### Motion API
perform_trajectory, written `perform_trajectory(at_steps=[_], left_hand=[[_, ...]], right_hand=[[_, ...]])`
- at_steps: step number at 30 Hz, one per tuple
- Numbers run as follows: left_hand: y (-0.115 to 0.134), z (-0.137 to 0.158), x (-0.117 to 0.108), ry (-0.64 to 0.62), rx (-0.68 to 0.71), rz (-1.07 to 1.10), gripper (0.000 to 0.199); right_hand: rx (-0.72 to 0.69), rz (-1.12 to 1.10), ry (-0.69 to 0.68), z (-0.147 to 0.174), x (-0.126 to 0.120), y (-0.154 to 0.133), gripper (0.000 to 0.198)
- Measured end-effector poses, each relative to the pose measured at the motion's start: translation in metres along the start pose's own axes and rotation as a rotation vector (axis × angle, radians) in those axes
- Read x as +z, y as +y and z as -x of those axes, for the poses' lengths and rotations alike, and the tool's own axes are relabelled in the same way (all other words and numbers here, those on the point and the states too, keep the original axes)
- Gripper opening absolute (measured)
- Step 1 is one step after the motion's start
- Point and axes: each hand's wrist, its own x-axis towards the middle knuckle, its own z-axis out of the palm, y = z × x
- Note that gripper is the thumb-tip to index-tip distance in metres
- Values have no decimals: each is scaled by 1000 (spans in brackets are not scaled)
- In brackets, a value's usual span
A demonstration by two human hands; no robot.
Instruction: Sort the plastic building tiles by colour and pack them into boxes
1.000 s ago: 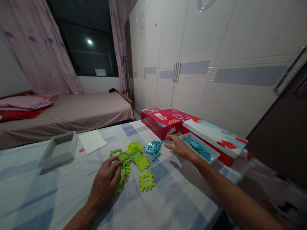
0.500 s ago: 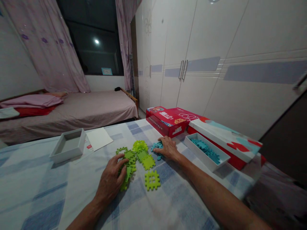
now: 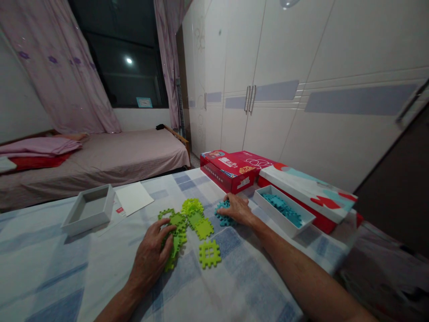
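Note:
My left hand (image 3: pixel 152 249) rests at the left side of a loose group of green interlocking building tiles (image 3: pixel 176 223), fingers apart and touching the nearest ones. These tiles are flat with toothed edges; a brighter lime stack (image 3: pixel 192 207) sits at the back of the group. One lime window-shaped tile (image 3: pixel 210 254) lies by itself nearer me, with square openings in its middle. On the right, my right hand (image 3: pixel 237 209) curls over a small cluster of blue interlocking tiles (image 3: pixel 224 214) on the cloth, thumb and fingers around it. Part of that cluster is hidden beneath the hand.
A white tray of blue tiles (image 3: pixel 283 210) stands right of my right hand. Behind are a red box (image 3: pixel 228 170) and a long white-and-red box (image 3: pixel 308 188). To the left, an open grey box (image 3: pixel 87 210) stands by white paper (image 3: pixel 134 198). The table wears a checked cloth.
My right hand has shifted slightly right and towards me, and the blue tiles beneath it now sit closer together. My left hand stays on the green tiles. The view has turned a little right.

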Motion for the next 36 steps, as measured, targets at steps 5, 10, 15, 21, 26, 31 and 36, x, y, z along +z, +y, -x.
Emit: perform_trajectory(at_steps=[5, 10, 15, 21, 26, 31, 36], left_hand=[[0, 0, 0, 17, 3, -1, 26], [-1, -1, 2, 17, 13, -7, 27], [-4, 0, 3, 23, 33, -8, 26], [-5, 1, 3, 27, 39, -17, 26], [-6, 1, 3, 23, 48, -27, 26], [-5, 1, 2, 33, 50, -16, 27], [-5, 1, 3, 18, 27, -9, 27]], right_hand=[[72, -82, 16, 0, -12, 1, 39], [93, -166, 91, 2, -48, 22, 36], [149, -248, 223, 7, -106, 62, 40], [154, 1, 31, 12, -143, 94, 39], [130, 297, -76, 11, -150, 93, 34], [79, 374, -196, 9, -155, 87, 29], [72, 405, -242, 11, -165, 87, 29]])
